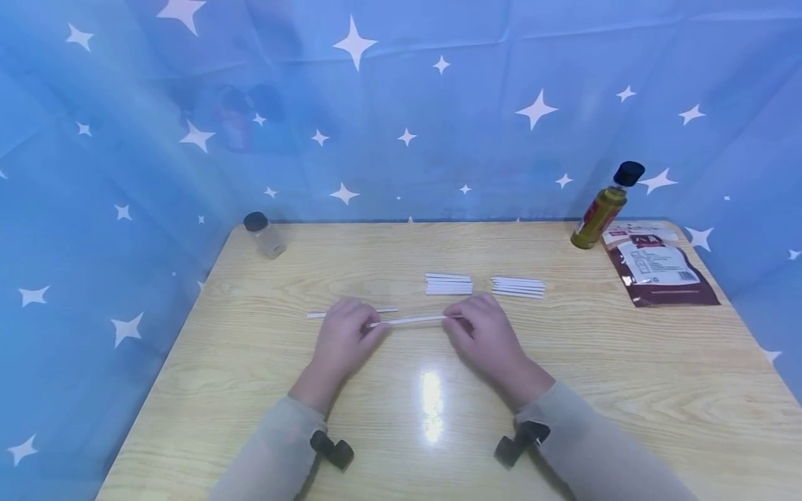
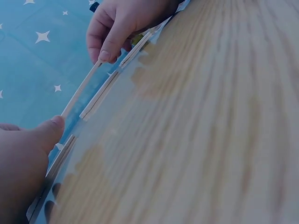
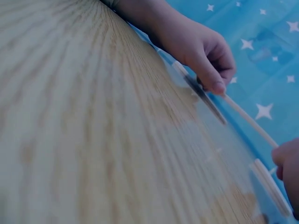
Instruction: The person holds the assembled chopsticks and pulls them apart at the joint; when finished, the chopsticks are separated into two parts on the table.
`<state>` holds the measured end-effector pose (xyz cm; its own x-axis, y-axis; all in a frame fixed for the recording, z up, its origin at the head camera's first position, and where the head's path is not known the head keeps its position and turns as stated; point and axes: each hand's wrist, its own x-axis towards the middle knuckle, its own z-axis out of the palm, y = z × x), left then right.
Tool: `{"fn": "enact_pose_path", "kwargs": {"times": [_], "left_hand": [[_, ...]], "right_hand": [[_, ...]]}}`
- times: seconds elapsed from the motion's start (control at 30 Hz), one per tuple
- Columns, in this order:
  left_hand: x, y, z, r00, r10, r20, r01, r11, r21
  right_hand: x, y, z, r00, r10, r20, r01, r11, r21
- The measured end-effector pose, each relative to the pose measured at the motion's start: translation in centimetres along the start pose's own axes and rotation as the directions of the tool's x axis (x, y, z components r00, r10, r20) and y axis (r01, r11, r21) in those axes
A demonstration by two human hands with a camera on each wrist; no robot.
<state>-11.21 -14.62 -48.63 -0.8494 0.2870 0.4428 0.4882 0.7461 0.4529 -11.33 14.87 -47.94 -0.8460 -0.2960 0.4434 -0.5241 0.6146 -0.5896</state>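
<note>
A thin, straight, pale stick (image 1: pixel 416 320) stretches between both hands, slightly above the table in the wrist views. My left hand (image 1: pixel 343 335) pinches its left end between thumb and fingers. At the opposite end, my right hand (image 1: pixel 491 339) pinches it the same way; in the left wrist view the thumb of that right hand (image 2: pixel 117 30) presses on the stick (image 2: pixel 80 91). Behind my left hand lies another pale stick (image 1: pixel 316 315), partly hidden by the hand. Just beyond my right hand are two side-by-side rows of similar sticks, a left row (image 1: pixel 448 284) and a right row (image 1: pixel 518 287).
At the table's back left stands a small clear jar (image 1: pixel 269 241) with a black lid. A bottle of yellow-green liquid (image 1: pixel 601 216) with a black cap is at the back right, beside a brown and white packet (image 1: pixel 661 268). Behind the wooden table (image 1: pixel 626 376) hangs a blue star-patterned cloth (image 1: pixel 376 104).
</note>
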Motion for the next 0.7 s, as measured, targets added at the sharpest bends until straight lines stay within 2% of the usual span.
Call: {"fn": "enact_pose_path", "kwargs": {"times": [0.23, 0.37, 0.7], "left_hand": [[0.2, 0.1, 0.2, 1.0, 0.003, 0.01, -0.003, 1.0, 0.005], [0.4, 0.4, 0.2, 0.998, -0.033, 0.053, 0.033, 0.999, 0.016], [1.1, 1.2, 1.1, 0.996, -0.024, 0.08, 0.022, 0.999, 0.027]], "right_hand": [[0.1, 0.3, -0.4, 0.999, -0.033, -0.003, 0.033, 0.999, -0.026], [0.0, 0.4, -0.6, 0.999, -0.044, -0.025, 0.043, 0.999, -0.021], [-0.6, 1.5, -1.4, 0.999, -0.006, -0.053, 0.004, 1.0, -0.027]]}}
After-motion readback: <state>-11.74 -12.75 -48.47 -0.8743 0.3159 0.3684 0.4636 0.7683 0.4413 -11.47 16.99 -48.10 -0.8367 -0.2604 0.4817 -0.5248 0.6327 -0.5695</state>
